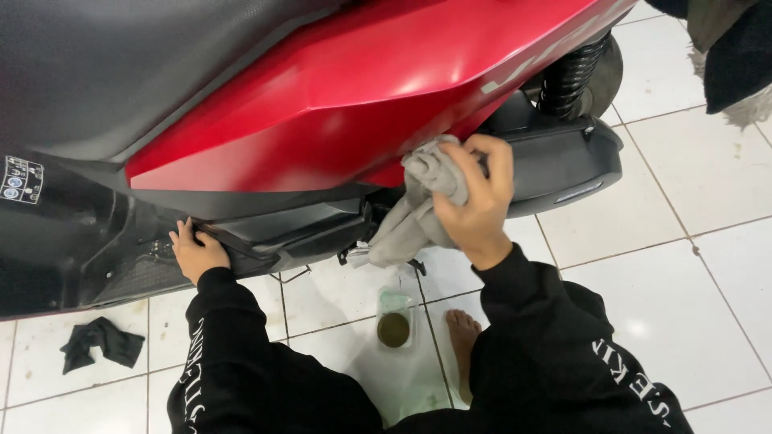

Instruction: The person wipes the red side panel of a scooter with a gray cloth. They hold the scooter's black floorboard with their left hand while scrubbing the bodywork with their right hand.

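Right hand fingers clench crumpled grey microfibre cloth against glossy red scooter side panel. Left hand fingers spread flat on black footboard edge.

Scooter side panel: matte red. Seat and lower trim: black. Cloth in the right hand: grey. Rag on the floor: black. Floor tiles: white with dark grout lines. Sleeves: black with white lettering. Small container: pale green, dark olive centre
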